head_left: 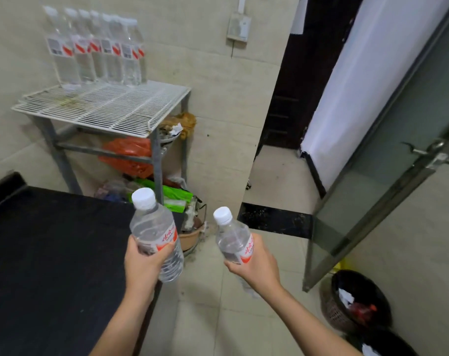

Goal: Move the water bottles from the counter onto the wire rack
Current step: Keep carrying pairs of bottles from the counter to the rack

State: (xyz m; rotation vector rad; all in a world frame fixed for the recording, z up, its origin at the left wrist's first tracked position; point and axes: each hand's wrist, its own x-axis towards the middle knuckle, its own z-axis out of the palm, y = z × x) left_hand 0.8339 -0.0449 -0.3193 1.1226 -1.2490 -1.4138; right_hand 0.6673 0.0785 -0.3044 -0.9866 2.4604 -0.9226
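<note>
L hand: the left hand (pixel 143 260) is closed round the lower half of the left bottle (pixel 154 224), thumb on the label, fingers wrapped behind. It is over the right edge of the counter.
R hand: the right hand (pixel 256 263) is closed round the body of the right bottle (pixel 233 237) at label height. It is over the floor tiles, apart from the counter.
Bottles in hand: both clear, w/ white caps on and red-white labels. Both are tilted, caps leaning away from the person and a bit to the left. They are near each other but not touching.
Counter: black counter (pixel 51 253) at bottom left, flat dark top.
Basket: dark woven basket (pixel 351 301) on the floor at right, w/ paper and something red inside.
Door: glass door (pixel 398 155) in a metal frame, standing open at right, w/ metal handle.
Under rack: orange bag (pixel 128 158), green packet (pixel 177 196) and brown basin (pixel 190 238); the other items are too mixed to tell.
Rack: wire rack (pixel 102 106), white grid top on grey metal legs, against the tiled wall, beyond the counter.
On rack: row of bottles (pixel 97 52) stands upright along the back edge, close to the wall, approx. seven, exact no. not sure. Same labels as the held ones.
Wall: small switch box (pixel 238 27) above and right of the rack.
</note>
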